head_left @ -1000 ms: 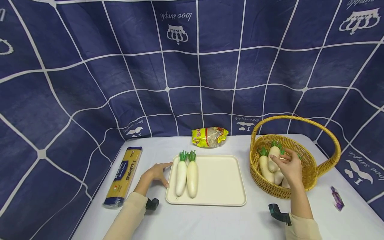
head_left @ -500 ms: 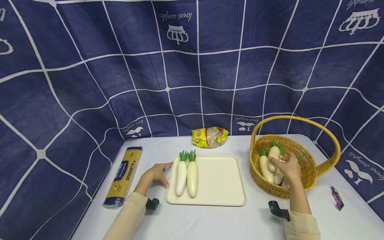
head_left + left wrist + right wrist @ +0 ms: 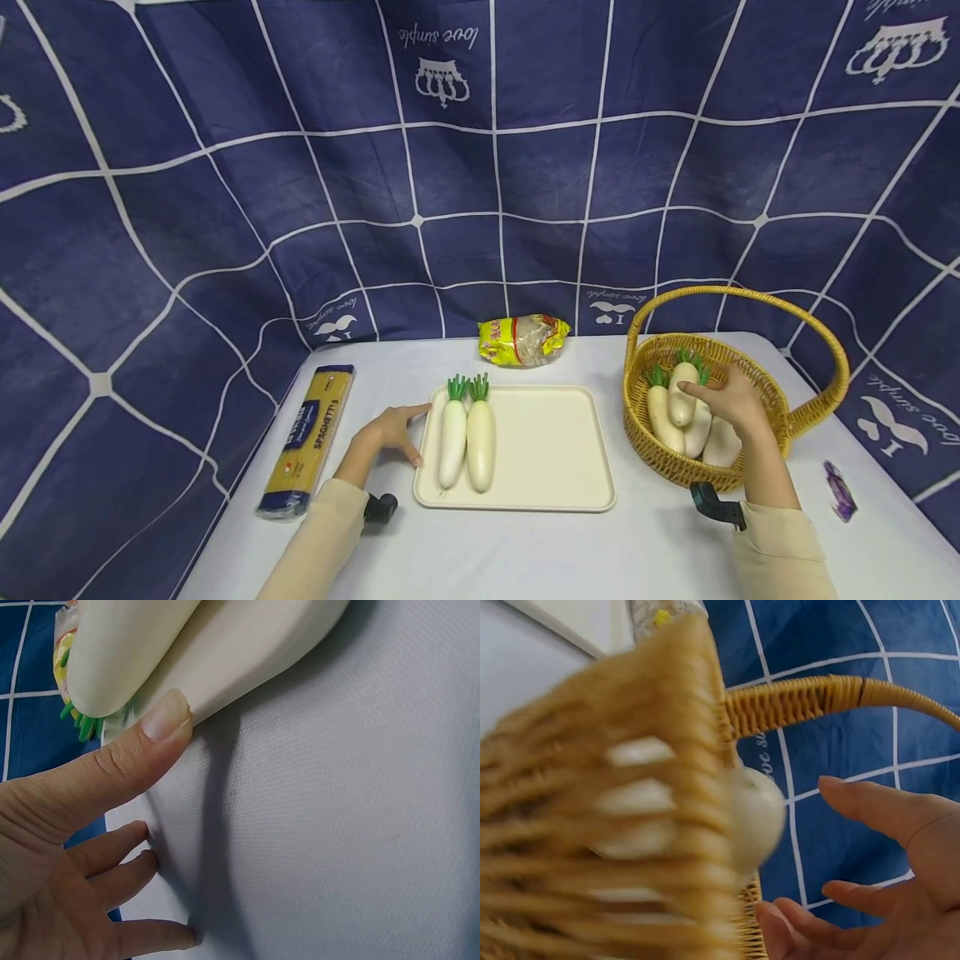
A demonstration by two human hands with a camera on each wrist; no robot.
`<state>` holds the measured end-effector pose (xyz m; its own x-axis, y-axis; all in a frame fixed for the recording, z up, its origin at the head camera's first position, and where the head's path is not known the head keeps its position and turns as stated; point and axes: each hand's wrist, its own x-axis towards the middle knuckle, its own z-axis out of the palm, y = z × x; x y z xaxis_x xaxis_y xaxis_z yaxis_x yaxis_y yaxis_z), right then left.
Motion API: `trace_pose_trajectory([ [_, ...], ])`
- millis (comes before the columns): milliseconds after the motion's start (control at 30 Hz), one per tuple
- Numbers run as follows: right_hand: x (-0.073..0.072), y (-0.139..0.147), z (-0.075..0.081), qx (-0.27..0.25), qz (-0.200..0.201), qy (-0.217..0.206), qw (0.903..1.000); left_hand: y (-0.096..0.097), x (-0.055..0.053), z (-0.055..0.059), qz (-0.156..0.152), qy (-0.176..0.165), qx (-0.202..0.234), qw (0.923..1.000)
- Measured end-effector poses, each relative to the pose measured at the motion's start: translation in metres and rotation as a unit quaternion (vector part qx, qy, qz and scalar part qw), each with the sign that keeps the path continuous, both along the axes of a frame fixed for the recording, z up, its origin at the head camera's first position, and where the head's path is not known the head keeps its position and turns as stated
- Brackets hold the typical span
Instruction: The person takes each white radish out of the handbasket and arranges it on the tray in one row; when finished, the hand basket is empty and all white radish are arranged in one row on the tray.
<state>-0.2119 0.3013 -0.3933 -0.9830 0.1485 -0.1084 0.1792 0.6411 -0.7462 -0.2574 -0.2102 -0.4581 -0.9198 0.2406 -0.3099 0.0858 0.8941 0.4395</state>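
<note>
Two white daikon radishes (image 3: 481, 446) with green tops lie side by side at the left of a cream tray (image 3: 551, 450). My left hand (image 3: 388, 430) is at the tray's left edge, fingers spread. In the left wrist view its thumb (image 3: 142, 746) touches the tray rim beneath a daikon. Several more daikon fill the front left of a wicker basket (image 3: 636, 433). Over the basket, my right hand (image 3: 733, 400) reaches beside the topmost daikon (image 3: 682, 393). The right wrist view shows its fingers (image 3: 870, 802) loosely spread with nothing between them, beyond the basket rim.
The basket's tall handle (image 3: 831, 354) arches over it to the right. A spaghetti pack (image 3: 313, 442) lies at left, a yellow food bag (image 3: 523, 340) at the back. One purple wrapped item (image 3: 841, 492) sits near the right edge; blue cloth hangs behind.
My right hand has shifted rightward off the topmost daikon, uncovering more of those in the basket. The left hand and the tray's daikon have stayed put.
</note>
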Motion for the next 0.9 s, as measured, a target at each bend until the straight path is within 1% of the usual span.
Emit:
trace_pose_trajectory([
  [100,-0.005,0.006,0.008,0.009,0.013,0.002,0.9999,0.000,0.000,0.002,-0.003,0.001,-0.002,1.0000],
  [167,-0.009,0.009,0.014,0.034,0.018,0.003,0.9993,0.000,0.001,0.003,-0.003,0.000,-0.001,1.0000],
  [333,-0.020,0.015,0.026,0.077,0.019,0.002,0.9968,0.000,0.000,0.001,-0.004,0.003,0.005,1.0000],
  [400,-0.025,0.017,0.028,0.079,0.019,-0.005,0.9966,0.000,0.000,0.000,-0.004,0.005,0.007,1.0000],
  [500,-0.032,0.020,0.028,0.071,0.030,-0.024,0.9968,0.000,0.001,0.000,-0.003,0.005,0.009,0.9999],
  [633,-0.041,0.022,0.023,0.051,0.050,-0.046,0.9964,0.000,0.001,0.000,0.002,0.002,0.009,1.0000],
  [767,-0.047,0.022,0.018,0.031,0.065,-0.073,0.9947,0.001,0.001,0.000,0.003,0.003,0.011,0.9999],
  [900,-0.052,0.022,0.013,0.021,0.071,-0.095,0.9928,0.001,0.001,0.000,0.003,0.003,0.012,0.9999],
])
